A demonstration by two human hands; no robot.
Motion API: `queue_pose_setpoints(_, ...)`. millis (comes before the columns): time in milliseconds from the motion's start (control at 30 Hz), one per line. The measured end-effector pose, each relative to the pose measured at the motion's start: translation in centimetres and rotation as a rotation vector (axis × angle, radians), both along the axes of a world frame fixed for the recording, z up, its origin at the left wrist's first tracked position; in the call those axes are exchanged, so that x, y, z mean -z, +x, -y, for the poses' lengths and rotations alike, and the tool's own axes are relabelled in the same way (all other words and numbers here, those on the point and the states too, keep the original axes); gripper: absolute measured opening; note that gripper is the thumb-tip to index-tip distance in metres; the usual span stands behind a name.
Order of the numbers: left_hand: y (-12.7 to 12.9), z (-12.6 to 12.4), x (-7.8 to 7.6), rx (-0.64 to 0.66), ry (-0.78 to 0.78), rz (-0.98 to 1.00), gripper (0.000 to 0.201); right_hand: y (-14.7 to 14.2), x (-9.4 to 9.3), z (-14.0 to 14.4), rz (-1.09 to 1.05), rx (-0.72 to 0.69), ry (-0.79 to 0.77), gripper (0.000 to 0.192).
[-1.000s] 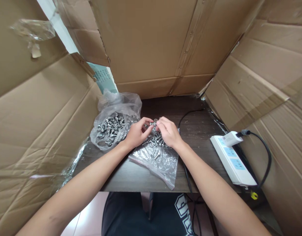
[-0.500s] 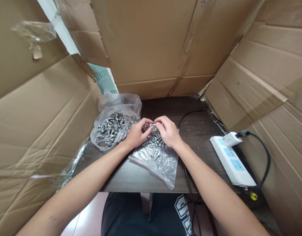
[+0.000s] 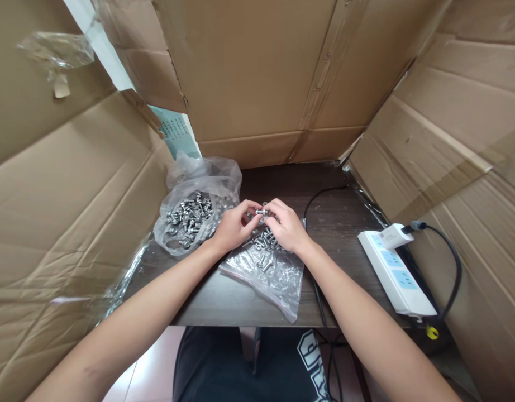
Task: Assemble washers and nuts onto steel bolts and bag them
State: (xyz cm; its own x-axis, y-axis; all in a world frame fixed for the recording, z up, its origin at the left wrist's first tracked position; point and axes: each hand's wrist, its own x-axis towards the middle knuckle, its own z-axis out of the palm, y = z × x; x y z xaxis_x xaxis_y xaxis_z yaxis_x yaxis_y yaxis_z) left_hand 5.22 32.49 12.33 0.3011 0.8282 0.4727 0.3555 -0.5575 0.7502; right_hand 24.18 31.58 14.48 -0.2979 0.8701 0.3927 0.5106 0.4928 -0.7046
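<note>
The left hand (image 3: 234, 228) pinches the left end of a small bolt (image 3: 261, 212) between thumb and forefinger, and the right hand (image 3: 289, 228) has its fingertips closed on the right end, so the bolt lies roughly level in the gap between the two sets of fingers. Just below the fingertips, on the near side, a heap of loose bolts (image 3: 266, 240) spreads over a clear zip bag (image 3: 278, 290), whose near corner reaches almost to the front edge of the table (image 3: 333, 223). Left of the left fingers and close beside that hand sits a plastic bag (image 3: 180, 192) with its mouth open, more bolts (image 3: 194, 215) inside, leaving little room on that side before the left cardboard wall (image 3: 73, 190). Beyond the fingers a stretch of dark tabletop runs back to the rear cardboard wall (image 3: 249, 72). To the right of the right hand there is more room, a wide patch of tabletop crossed by a thin black cable (image 3: 322, 192) that curves in near the knuckles; a cable also runs below the right wrist and over the front edge. Farther right, well apart from the fingers, a white power strip (image 3: 381, 265) with a plug (image 3: 395, 237) in it stands near the right cardboard wall (image 3: 462, 117). Nearest the body, past the front edge, is the person's dark-clothed lap (image 3: 224, 363).
</note>
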Motion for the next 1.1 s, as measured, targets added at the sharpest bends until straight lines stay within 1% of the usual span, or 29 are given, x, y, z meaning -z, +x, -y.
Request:
queue_pose_setpoints(100, 0.01, 0.03, -0.01, -0.006, 0.004, 0.002, 0.021, 0.02, 0.07, -0.11, -0.009, -0.008, 0.014, 0.015)
queue_pose_setpoints(200, -0.01, 0.04, -0.04, -0.019, 0.003, 0.003, 0.021, 0.00, 0.08, -0.12, -0.027, 0.014, 0.027, 0.016)
queue_pose_setpoints(333, -0.08, -0.01, -0.15, -0.046, 0.002, 0.009, 0.022, -0.17, 0.02, 0.02, -0.060, 0.057, 0.028, 0.011)
queue_pose_setpoints(533, -0.15, -0.03, -0.21, -0.014, 0.012, 0.016, 0.021, -0.36, 0.23, 0.06, -0.052, 0.057, 0.044, 0.009)
queue_pose_setpoints(800, 0.09, 0.18, -0.44, -0.039, 0.077, -0.021, 0.018, -0.33, 0.38, -0.06, -0.046, 0.061, 0.077, 0.011)
queue_pose_setpoints(1100, -0.04, -0.06, -0.16, -0.037, 0.129, -0.009, 0.018, -0.26, 0.13, 0.02, -0.029, 0.100, 0.064, 0.012)
